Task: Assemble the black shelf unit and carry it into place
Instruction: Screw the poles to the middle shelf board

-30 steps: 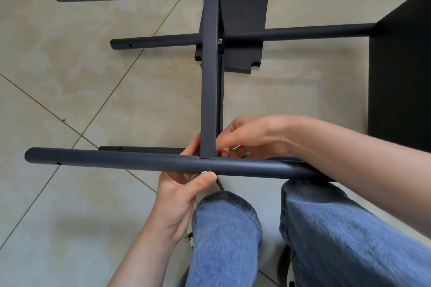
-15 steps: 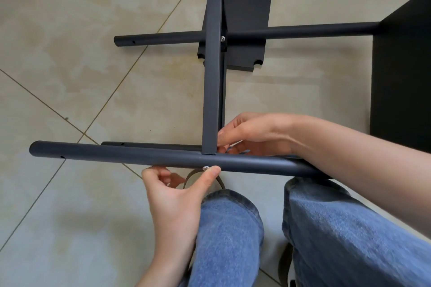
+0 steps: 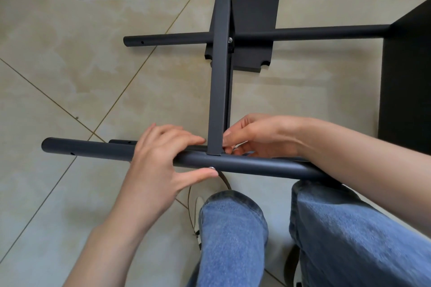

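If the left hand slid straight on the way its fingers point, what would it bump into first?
Most likely the flat upright crossbar: the left hand lies over the near tube, fingertips almost at the bar, though depth is unclear.

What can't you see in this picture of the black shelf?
Head view:
- What the right hand fingers pinch: hidden behind the crossbar.
- The near tube right end: covered by the right forearm.
- The black panel: cut off by the right edge.
- The screw head: too small to tell how tight.
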`<state>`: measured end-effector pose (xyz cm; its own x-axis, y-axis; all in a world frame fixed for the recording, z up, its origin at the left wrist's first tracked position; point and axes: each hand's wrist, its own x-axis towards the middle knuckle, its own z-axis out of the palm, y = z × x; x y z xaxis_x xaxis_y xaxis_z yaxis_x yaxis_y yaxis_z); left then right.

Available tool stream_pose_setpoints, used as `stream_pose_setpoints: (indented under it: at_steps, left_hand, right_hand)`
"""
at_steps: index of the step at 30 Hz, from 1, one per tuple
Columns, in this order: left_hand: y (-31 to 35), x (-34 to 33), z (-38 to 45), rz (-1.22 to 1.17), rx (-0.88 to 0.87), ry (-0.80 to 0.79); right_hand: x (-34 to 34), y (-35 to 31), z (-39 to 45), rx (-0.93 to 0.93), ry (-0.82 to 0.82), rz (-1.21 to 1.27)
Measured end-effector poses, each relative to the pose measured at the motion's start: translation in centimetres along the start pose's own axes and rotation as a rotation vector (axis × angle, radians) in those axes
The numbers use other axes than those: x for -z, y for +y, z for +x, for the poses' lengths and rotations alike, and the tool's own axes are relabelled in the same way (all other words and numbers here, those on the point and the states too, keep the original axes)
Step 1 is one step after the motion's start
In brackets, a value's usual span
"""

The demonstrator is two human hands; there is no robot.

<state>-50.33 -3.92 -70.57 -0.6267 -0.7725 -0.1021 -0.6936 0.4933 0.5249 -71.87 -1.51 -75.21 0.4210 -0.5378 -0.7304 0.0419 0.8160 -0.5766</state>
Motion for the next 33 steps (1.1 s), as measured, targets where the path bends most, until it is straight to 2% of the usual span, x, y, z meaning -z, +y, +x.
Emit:
stream_pose_setpoints:
  at_steps: [3,20,25,29,33]
  left_hand:
    - [-0.4,0.3,0.5,-0.081,-0.001,-0.044]
    - [-0.9,-0.6,0.2,-0.041,-0.074,0.027]
    - [-0.8,-0.5,0.0,-0.093,-0.016,0.054]
    - [-0.8,-0.2,0.0,-0.035,-0.075,0.007]
    - [-0.8,-0.1,0.0,0.116,-0.204,-0.071]
  right_hand:
    - [0.0,0.0,0.1,-0.007,0.007,-0.012]
    - [0.0,-0.1,0.1,-0.010,-0.002,-0.049]
    - [-0.5,0.0,0.6,-0.010,0.022,-0.106]
    - [0.0,0.0,0.2,0.002,-0.047,-0.059]
    - [0.3,0.1,0.1,0.006,-0.038,-0.069]
